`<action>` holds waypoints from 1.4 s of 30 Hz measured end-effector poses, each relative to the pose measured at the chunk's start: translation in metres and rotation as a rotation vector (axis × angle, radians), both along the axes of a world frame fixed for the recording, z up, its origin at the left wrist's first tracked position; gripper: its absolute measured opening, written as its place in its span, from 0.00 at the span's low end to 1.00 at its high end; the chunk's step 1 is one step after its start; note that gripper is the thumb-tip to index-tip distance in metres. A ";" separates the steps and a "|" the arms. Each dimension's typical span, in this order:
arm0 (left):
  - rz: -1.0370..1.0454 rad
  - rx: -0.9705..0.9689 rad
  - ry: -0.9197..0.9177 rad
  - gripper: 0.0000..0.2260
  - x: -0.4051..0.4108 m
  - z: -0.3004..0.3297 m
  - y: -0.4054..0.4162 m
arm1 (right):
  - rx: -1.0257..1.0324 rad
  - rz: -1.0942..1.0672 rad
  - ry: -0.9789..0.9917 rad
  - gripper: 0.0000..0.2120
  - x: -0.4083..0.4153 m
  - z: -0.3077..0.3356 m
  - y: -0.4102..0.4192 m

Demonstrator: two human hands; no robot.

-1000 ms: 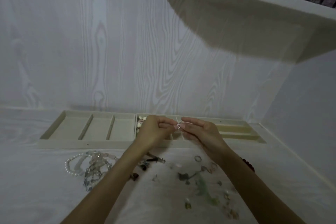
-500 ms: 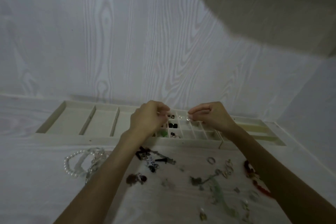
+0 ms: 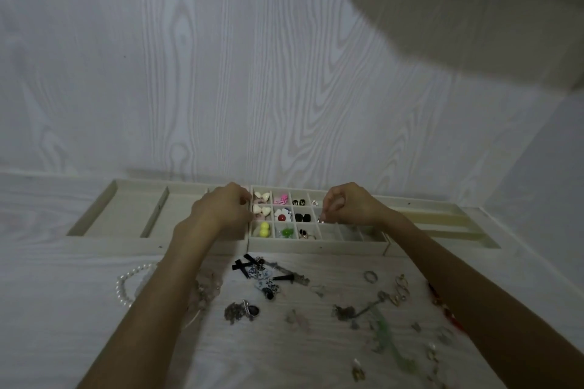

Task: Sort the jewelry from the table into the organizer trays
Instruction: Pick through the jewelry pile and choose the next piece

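The gridded middle tray (image 3: 316, 245) holds earrings in its small cells: cream hearts, pink pieces, a red and white flower, black studs, a yellow pair. My right hand (image 3: 349, 206) hovers over the tray's middle cells and pinches a small silvery earring (image 3: 321, 220) between fingertips. Over the tray's left edge is my left hand (image 3: 222, 210), fingers curled; whether it holds anything is hidden. Loose jewelry (image 3: 268, 281) lies scattered on the table in front of the trays.
A tray with long compartments (image 3: 120, 215) sits at the left, and another long tray (image 3: 442, 224) at the right. A pearl bracelet (image 3: 124, 286), rings (image 3: 369, 276), a green necklace (image 3: 384, 331) and red beads (image 3: 442, 303) lie on the white table. A shelf hangs overhead.
My hands have moved apart over the gridded tray. The right hand now carries the small earring alone, lower toward the cells. The view has tilted down.
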State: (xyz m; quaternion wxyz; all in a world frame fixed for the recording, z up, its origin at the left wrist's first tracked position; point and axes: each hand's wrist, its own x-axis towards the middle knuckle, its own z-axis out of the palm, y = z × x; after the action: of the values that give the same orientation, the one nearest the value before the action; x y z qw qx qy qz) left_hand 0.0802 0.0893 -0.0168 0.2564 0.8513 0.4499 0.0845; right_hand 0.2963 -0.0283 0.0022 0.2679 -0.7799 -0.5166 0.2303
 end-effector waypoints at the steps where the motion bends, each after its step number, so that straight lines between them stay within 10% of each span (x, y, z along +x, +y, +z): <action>1: 0.001 -0.006 -0.005 0.21 0.000 0.000 0.000 | 0.014 -0.020 -0.002 0.08 0.000 -0.002 0.000; 31: 0.131 0.200 -0.031 0.19 -0.006 0.015 -0.018 | 0.108 0.043 -0.188 0.07 -0.005 0.041 -0.069; 42: -0.440 0.074 -0.060 0.10 -0.008 0.022 -0.158 | -0.199 0.106 -0.491 0.09 -0.024 0.013 -0.225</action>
State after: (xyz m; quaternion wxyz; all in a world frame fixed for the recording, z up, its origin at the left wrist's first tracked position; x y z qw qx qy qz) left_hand 0.0724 -0.0690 0.0050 0.2506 0.9348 0.2422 0.0682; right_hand 0.2723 -0.2529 0.0156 0.0443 -0.8069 -0.5809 0.0976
